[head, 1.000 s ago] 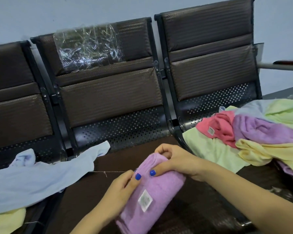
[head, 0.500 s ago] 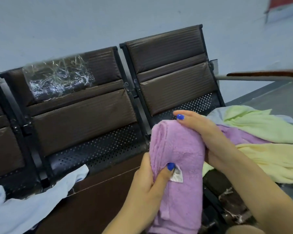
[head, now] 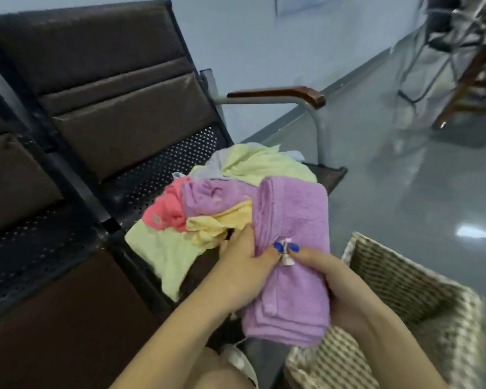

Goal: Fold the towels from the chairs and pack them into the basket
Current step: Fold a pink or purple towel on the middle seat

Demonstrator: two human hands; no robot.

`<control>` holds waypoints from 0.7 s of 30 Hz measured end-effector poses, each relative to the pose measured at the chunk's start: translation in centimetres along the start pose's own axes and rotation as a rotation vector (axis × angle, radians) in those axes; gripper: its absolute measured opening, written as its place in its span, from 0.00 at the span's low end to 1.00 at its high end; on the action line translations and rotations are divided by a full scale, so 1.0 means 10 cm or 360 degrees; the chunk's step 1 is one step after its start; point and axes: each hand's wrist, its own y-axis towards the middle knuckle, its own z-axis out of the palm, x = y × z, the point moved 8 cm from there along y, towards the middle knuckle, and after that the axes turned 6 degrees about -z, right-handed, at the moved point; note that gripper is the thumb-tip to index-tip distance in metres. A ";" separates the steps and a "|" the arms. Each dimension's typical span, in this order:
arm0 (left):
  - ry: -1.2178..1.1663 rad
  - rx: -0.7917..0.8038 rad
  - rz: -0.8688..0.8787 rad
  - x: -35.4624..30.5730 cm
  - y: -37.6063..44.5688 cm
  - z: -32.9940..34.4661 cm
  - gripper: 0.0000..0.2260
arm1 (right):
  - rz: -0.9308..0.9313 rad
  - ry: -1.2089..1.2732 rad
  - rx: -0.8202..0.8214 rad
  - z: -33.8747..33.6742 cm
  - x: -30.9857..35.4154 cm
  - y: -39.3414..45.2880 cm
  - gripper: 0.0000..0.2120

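Change: the folded purple towel [head: 289, 248], raised upright in front of the chair backs half a second ago, is now lying lower and flatter between the hands, and the view has swung right, bringing the basket in
Left hand [head: 244, 265]: gripping the towel's left edge, thumb pressing on top beside the white label [head: 286, 252]
Right hand [head: 328, 279]: curling round the towel's right side — thumb on top, fingers hidden underneath
Towel position: hanging in the air just left of the woven basket [head: 404, 279], in front of the pile
Pile [head: 208, 209]: unfolded pink, purple, yellow and green towels lying heaped on the right-hand chair seat [head: 328, 175] — touching one another
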 end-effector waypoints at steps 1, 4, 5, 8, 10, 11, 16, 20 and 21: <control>0.0087 0.0143 -0.0060 0.01 0.07 0.23 0.33 | -0.0027 0.0001 -0.0046 -0.19 -0.09 -0.11 0.32; 0.0286 0.0662 -0.0200 0.04 0.12 0.91 0.41 | 0.0054 0.0555 -0.0515 -0.77 -0.38 -0.43 0.26; 0.0383 0.0804 -0.0265 0.09 0.13 1.10 0.38 | 0.0083 0.0616 -0.0614 -0.98 -0.52 -0.54 0.32; 0.0624 0.1005 -0.0287 0.20 0.14 1.45 0.29 | 0.0236 0.0729 -0.0931 -1.49 -0.96 -0.84 0.37; 0.0804 0.1108 -0.0265 0.28 0.10 1.50 0.29 | 0.0337 0.0750 -0.1153 -1.76 -1.23 -1.05 0.24; 0.0877 0.1161 -0.0272 0.34 0.08 1.47 0.29 | 0.0382 0.0745 -0.1213 -1.86 -1.34 -1.12 0.19; 0.1077 0.1206 -0.0486 0.77 0.08 1.09 0.27 | 0.0825 0.0155 -0.1199 -2.12 -1.82 -1.05 0.17; 0.1145 0.1248 -0.0610 1.02 0.09 0.96 0.28 | 0.1234 -0.0965 -0.0593 -2.20 -1.98 -0.62 0.22; 0.1114 0.1246 -0.0616 1.04 0.10 0.97 0.28 | 0.1429 -0.1247 -0.0309 -2.18 -2.05 -0.55 0.16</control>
